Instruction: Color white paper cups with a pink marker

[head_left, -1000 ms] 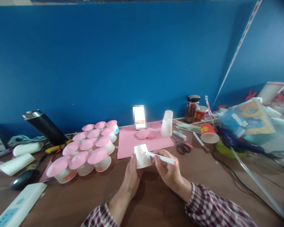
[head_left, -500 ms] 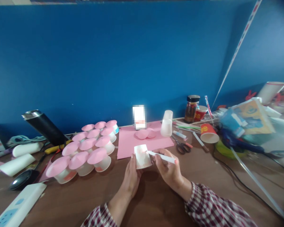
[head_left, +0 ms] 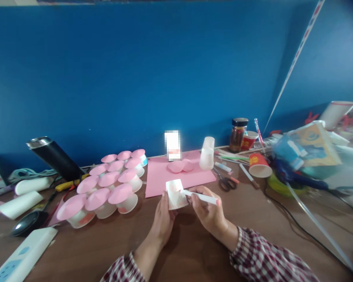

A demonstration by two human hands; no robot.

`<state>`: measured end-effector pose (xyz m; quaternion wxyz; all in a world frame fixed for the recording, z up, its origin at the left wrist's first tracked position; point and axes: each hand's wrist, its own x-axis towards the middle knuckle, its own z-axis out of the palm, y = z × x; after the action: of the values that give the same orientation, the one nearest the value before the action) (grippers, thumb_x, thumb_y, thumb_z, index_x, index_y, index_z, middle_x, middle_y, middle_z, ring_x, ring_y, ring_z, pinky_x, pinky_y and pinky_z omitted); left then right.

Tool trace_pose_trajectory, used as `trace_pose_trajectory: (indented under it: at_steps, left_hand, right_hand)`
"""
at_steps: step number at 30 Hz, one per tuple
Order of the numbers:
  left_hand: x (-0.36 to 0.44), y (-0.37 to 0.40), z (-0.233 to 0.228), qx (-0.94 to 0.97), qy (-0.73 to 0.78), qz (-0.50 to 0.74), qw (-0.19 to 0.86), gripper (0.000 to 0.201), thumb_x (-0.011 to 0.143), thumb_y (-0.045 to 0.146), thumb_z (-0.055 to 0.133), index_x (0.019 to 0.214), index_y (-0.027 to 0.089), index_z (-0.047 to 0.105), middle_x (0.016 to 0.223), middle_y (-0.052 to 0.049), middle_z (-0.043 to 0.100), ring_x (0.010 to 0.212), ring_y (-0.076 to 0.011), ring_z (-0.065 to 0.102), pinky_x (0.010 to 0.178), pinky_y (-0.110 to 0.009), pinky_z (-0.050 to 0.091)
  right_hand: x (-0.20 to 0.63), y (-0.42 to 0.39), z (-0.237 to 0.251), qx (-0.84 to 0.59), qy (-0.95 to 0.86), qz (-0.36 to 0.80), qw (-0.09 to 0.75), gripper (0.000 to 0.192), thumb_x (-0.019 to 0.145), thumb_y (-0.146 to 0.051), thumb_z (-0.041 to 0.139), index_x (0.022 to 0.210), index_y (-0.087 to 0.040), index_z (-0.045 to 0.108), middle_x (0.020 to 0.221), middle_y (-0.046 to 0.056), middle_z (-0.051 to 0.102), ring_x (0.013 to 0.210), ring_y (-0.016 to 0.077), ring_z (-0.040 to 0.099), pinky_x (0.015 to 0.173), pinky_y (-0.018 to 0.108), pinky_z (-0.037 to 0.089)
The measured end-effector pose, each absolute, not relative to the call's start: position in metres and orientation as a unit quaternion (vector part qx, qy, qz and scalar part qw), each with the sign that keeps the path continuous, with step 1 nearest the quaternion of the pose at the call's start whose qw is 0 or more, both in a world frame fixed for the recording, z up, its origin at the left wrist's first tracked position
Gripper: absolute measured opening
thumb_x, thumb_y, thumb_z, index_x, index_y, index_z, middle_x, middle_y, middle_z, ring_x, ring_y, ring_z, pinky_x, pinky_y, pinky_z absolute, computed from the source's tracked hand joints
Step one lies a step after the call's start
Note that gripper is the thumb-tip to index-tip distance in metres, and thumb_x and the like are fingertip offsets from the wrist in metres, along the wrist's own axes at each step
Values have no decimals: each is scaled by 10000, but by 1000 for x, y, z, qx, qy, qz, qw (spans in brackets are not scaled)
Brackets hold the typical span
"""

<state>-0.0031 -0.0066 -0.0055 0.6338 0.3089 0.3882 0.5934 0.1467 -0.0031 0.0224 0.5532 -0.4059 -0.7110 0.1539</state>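
Note:
A small white paper cup point(head_left: 175, 196) is upside down in my left hand point(head_left: 164, 219), whose fingers wrap its left side and lower edge. My right hand point(head_left: 208, 211) grips a white marker point(head_left: 204, 197) with a pinkish-red end, its tip at the cup's front surface. Faint reddish marks show on the cup, too blurred to make out. Just beyond lie pink paper sheets point(head_left: 155, 182) with round pink pieces point(head_left: 176, 166) on them. To the left stand several white cups topped with pink paper cones point(head_left: 73, 207).
Scissors point(head_left: 228, 183), a glue stick point(head_left: 222, 167) and a red paper cup point(head_left: 259, 166) lie to the right, with a dark jar point(head_left: 239, 135) behind. A black flask point(head_left: 54, 156) leans at left, near a power strip point(head_left: 25, 254). Stacked clear cups point(head_left: 207, 156) stand near the blue wall.
The marker's tip has shifted slightly left and down on the cup, and my right hand has moved a little with it. My left hand keeps its hold on the cup.

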Motion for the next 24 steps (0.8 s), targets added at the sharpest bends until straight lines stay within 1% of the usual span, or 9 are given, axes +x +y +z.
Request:
trace_pose_trajectory:
  at_steps: [6, 8, 11, 15, 20, 24]
  left_hand:
    - [-4, -7, -4, 310, 381, 601, 630, 471, 821, 543, 486, 987, 130, 639, 900, -81, 666, 803, -190, 583, 709, -299, 462]
    - [-2, -8, 1, 299, 367, 606, 640, 466, 832, 535, 475, 1007, 134, 636, 905, -76, 668, 815, -187, 586, 737, -299, 462]
    - [-1, -8, 9, 276, 328, 614, 663, 466, 854, 523, 448, 1061, 143, 620, 973, -81, 672, 871, -195, 603, 814, -321, 457]
    - [-1, -7, 11, 252, 322, 614, 675, 408, 838, 466, 522, 1038, 126, 626, 963, -94, 684, 873, -202, 627, 867, -354, 454]
    - [0, -8, 11, 270, 304, 624, 667, 400, 830, 425, 557, 1107, 141, 604, 1083, -111, 668, 1014, -225, 608, 948, -368, 425]
    - [2, -9, 14, 306, 294, 618, 662, 323, 846, 409, 533, 1046, 172, 625, 1144, -95, 650, 1101, -239, 571, 982, -371, 404]
  right_hand:
    - [147, -4, 23, -392, -713, 166, 556, 90, 844, -170, 526, 905, -190, 589, 733, 20, 636, 632, 145, 615, 604, 243, 502]
    - [148, -5, 24, -387, -713, 169, 560, 100, 846, -169, 519, 917, -186, 587, 749, 28, 637, 651, 151, 619, 612, 249, 502]
    - [148, -7, 25, -383, -710, 174, 564, 113, 846, -160, 514, 933, -183, 582, 764, 32, 632, 659, 152, 618, 620, 252, 503]
    - [146, -7, 24, -383, -709, 173, 566, 115, 847, -150, 515, 935, -183, 581, 775, 33, 633, 667, 152, 622, 627, 252, 501]
    - [145, -7, 23, -387, -713, 160, 561, 103, 859, -158, 508, 921, -179, 586, 761, 32, 631, 658, 149, 616, 624, 251, 490]
    - [145, -6, 24, -389, -712, 154, 564, 104, 867, -158, 505, 931, -172, 585, 787, 43, 640, 694, 154, 622, 650, 254, 490]
